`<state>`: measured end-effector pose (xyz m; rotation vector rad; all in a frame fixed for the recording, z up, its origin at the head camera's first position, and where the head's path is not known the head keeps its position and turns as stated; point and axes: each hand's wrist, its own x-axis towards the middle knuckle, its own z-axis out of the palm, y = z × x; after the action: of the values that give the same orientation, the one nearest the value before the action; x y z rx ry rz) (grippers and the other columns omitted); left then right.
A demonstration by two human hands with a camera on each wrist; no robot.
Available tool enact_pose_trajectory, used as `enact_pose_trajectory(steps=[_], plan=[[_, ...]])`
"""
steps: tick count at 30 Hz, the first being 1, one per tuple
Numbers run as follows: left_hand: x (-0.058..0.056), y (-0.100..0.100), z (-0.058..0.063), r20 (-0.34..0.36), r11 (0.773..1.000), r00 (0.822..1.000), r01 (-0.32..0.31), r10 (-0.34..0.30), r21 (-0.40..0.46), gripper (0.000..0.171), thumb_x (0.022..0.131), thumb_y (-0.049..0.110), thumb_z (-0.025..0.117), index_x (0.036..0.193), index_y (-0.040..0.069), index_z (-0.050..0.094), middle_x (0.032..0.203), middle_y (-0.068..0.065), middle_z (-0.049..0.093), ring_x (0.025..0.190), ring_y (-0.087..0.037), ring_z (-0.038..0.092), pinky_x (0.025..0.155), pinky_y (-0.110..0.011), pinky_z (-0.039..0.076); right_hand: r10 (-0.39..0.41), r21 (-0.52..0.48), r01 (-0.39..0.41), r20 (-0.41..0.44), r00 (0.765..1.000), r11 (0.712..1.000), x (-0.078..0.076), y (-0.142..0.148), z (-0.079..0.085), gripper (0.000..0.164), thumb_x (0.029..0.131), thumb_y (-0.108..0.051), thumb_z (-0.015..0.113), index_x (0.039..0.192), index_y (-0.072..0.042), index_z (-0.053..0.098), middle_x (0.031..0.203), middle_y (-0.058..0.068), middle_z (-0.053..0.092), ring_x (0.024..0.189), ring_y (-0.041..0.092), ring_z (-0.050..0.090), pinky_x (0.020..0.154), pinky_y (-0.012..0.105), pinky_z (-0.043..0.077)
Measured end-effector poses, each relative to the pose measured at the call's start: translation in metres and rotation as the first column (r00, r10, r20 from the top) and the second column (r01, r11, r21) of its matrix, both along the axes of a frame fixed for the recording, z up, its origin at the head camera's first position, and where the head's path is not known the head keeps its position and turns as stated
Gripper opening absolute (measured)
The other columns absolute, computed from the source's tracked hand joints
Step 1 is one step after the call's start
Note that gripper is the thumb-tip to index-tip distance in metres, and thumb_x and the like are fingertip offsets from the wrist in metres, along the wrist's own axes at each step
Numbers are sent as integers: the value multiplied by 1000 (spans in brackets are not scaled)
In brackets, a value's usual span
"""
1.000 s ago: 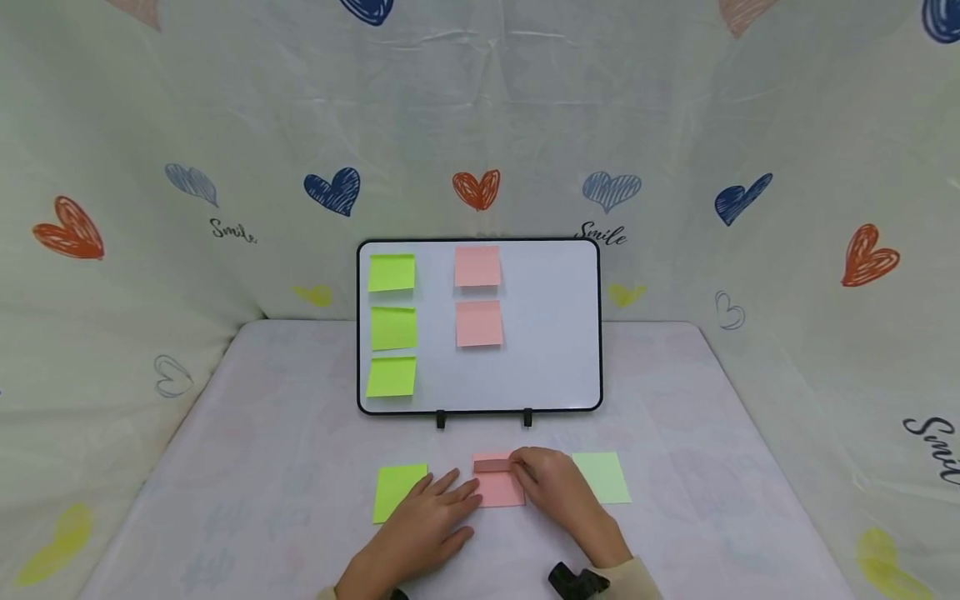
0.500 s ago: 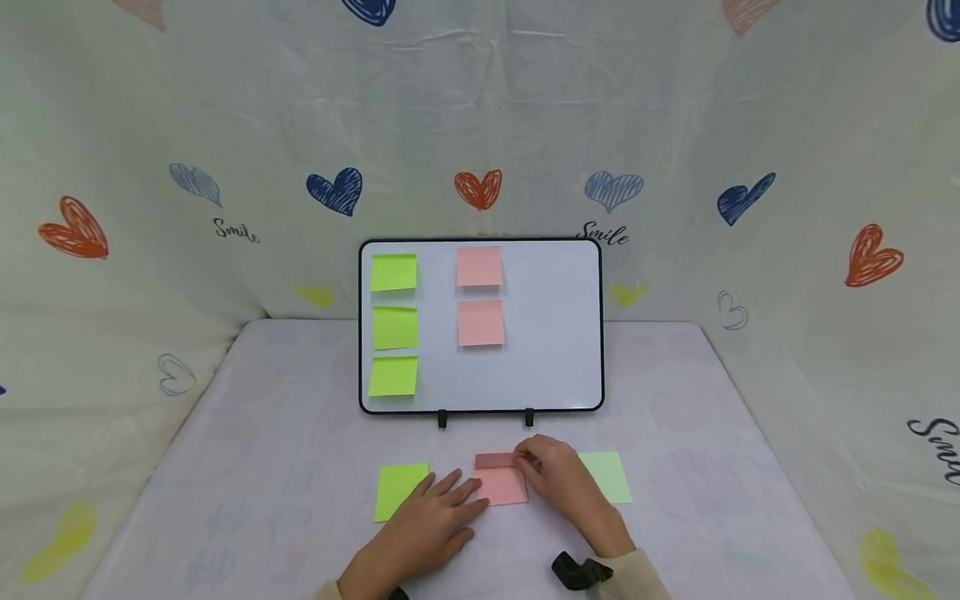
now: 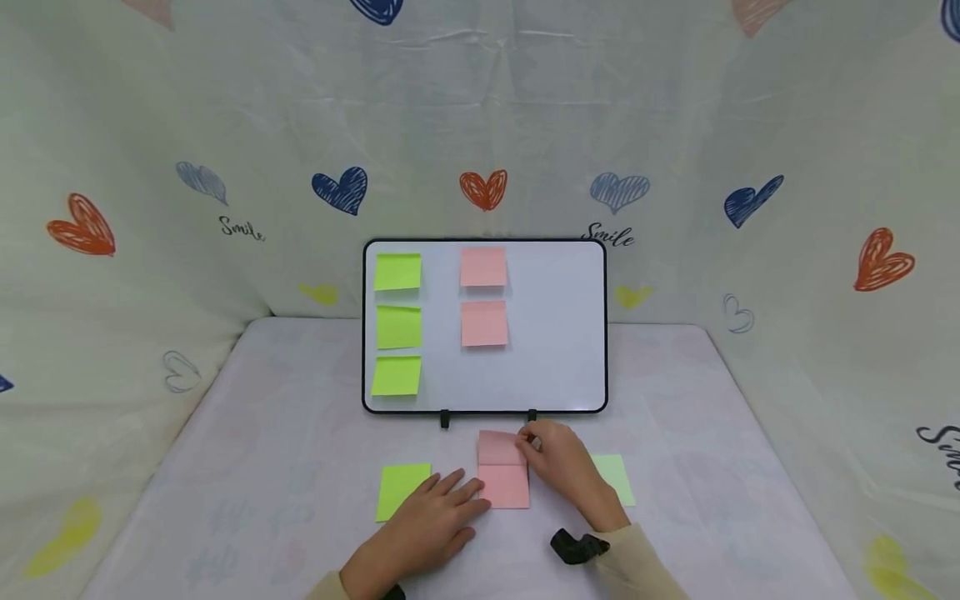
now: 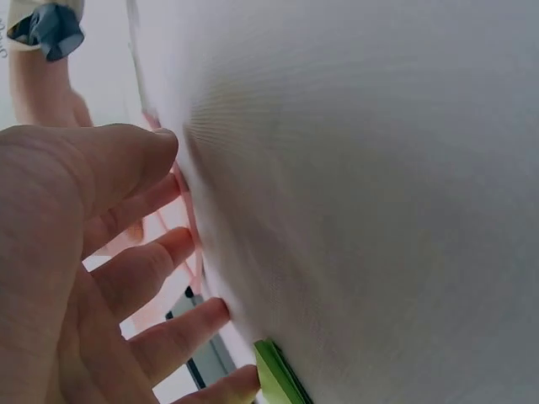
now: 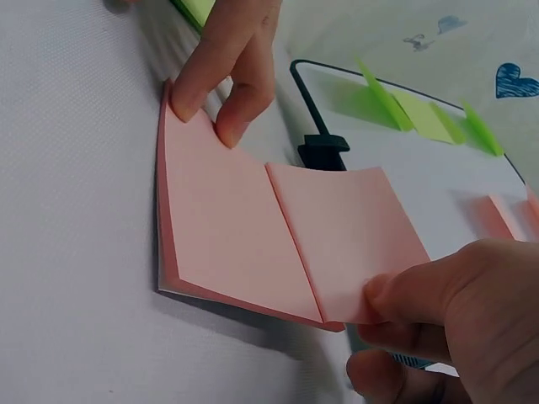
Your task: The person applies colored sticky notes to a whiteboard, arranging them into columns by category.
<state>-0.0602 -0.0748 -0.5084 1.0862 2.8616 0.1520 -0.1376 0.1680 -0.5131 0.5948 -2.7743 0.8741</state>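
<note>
A pink sticky note pad (image 3: 504, 490) lies on the table in front of the whiteboard. My right hand (image 3: 566, 467) pinches the top sticky note (image 5: 349, 231) between thumb and finger at its right side; the note is peeled up and tilts away from the pad, joined along the crease. My left hand (image 3: 427, 525) lies with fingers spread, fingertips on the pad's left edge. Beneath its other fingers a bright green sticky note pad (image 3: 401, 490) is partly covered. A pale green pad (image 3: 615, 477) sits to the right, partly hidden by my right hand.
Behind the pads stands a black-framed whiteboard (image 3: 558, 342) on small black feet. Bright green notes (image 3: 398, 327) form a column at its left, with two pink notes (image 3: 483, 323) beside them. A heart-patterned cloth (image 3: 555, 100) hangs behind and at both sides.
My right hand has moved up and away, lifting the top pink note from a narrow folded strip to a wide flap. My left hand has stayed on the pad. The view shifts slightly.
</note>
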Motion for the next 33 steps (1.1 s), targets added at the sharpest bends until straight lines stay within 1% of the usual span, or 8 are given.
enact_pose_trajectory(steps=[4, 11, 15, 18, 23, 25, 28, 33], plan=[[0, -2, 1, -12, 1000, 1000, 13, -13, -11, 39, 98, 35, 69, 138, 31, 64, 148, 5, 60, 137, -29, 57, 106, -54, 52, -5, 16, 5, 9, 1000, 1000, -5, -2, 3, 5, 91, -15, 78, 88, -13, 75, 81, -6, 70, 62, 1, 48, 56, 18, 43], [1, -2, 4, 80, 1000, 997, 1, 0, -13, 43, 99, 37, 68, 141, 32, 62, 152, 6, 56, 142, -30, 52, 109, -56, 48, -50, 16, 50, 65, 997, 999, -14, -3, 11, 8, 92, -20, 78, 89, -12, 78, 83, -5, 73, 62, 3, 49, 55, 20, 43], [1, -2, 5, 97, 1000, 995, -1, 2, -12, 44, 98, 36, 68, 142, 32, 62, 153, 5, 55, 143, -30, 51, 110, -56, 47, -34, 17, 33, 50, 998, 999, -20, -3, 16, 7, 92, -19, 78, 90, -12, 78, 81, -5, 72, 61, 4, 51, 53, 20, 43], [1, -3, 6, 110, 1000, 994, 0, -1, 1, 43, 99, 37, 68, 141, 32, 62, 153, 5, 55, 143, -31, 51, 110, -57, 47, -34, 30, 34, -18, 999, 999, -26, -1, 20, 8, 94, -17, 76, 93, -9, 79, 83, -1, 74, 62, 5, 56, 53, 20, 46], [4, -4, 9, 117, 1000, 993, -5, 2, 26, 41, 99, 38, 67, 139, 31, 63, 152, 5, 57, 142, -32, 52, 110, -59, 47, -67, -20, 65, -154, 986, 998, -40, 10, 37, 7, 94, -12, 75, 95, -6, 78, 87, 5, 76, 61, 9, 59, 54, 23, 49], [5, -4, 9, 115, 999, 993, -12, 8, 32, 41, 99, 38, 67, 139, 30, 64, 151, 4, 57, 142, -33, 52, 110, -59, 47, -40, -44, 33, -176, 984, 999, -44, 13, 44, 6, 93, -12, 76, 95, -7, 78, 87, 4, 75, 60, 8, 56, 53, 23, 47], [6, -5, 8, 123, 999, 992, -21, 16, 37, 42, 99, 38, 67, 140, 30, 64, 152, 4, 57, 143, -33, 51, 111, -59, 45, 9, -44, -18, -207, 978, 999, -48, 15, 51, 5, 93, -11, 77, 95, -7, 78, 89, 3, 76, 59, 4, 54, 52, 20, 45], [4, -6, 7, 126, 998, 992, -13, 6, 54, 43, 99, 35, 68, 141, 30, 63, 153, 5, 56, 144, -32, 49, 113, -59, 44, 43, -58, -60, -264, 964, 996, -53, 10, 58, 7, 92, -8, 78, 98, -6, 79, 91, 4, 77, 60, 5, 54, 54, 20, 47]])
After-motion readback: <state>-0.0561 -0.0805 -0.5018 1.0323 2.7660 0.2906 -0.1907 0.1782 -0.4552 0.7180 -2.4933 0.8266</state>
